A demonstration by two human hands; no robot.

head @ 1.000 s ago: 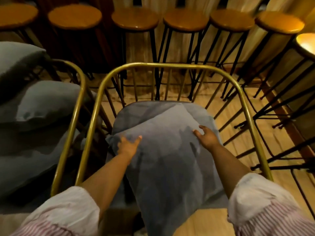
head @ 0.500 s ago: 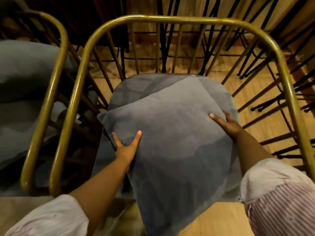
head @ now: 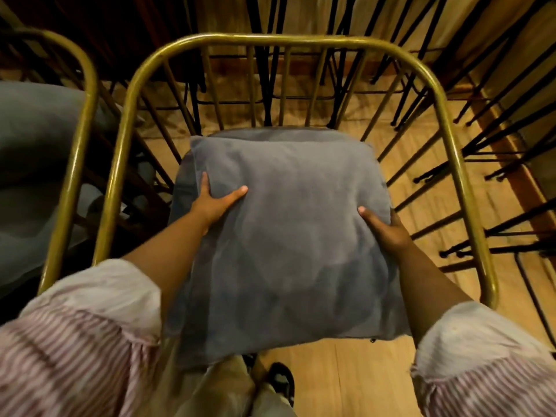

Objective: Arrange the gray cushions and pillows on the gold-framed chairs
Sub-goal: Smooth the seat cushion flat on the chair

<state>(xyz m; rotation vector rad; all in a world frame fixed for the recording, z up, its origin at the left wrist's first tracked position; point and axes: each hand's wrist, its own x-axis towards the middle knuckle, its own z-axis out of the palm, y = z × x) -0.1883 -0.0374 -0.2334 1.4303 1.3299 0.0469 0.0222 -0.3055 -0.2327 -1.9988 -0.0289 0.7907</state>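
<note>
A square gray pillow [head: 288, 236] lies flat and squared up inside the gold-framed chair [head: 445, 115], on top of a gray seat cushion [head: 270, 132] whose back edge shows beyond it. My left hand [head: 215, 200] grips the pillow's left edge, thumb on top and fingers at the side. On the right edge, my right hand [head: 388, 228] holds the pillow with the thumb on top and the fingers wrapped under.
A second gold-framed chair [head: 81, 139] stands close on the left with gray cushions [head: 33, 164] in it. Black metal stool legs [head: 496, 130] crowd the back and right over a wooden floor. My feet [head: 279, 383] are at the chair's front.
The pillow has turned from a tilted, diamond-like lie to square with the chair. Both hands moved to its side edges and took hold. The view has dropped closer to the chair.
</note>
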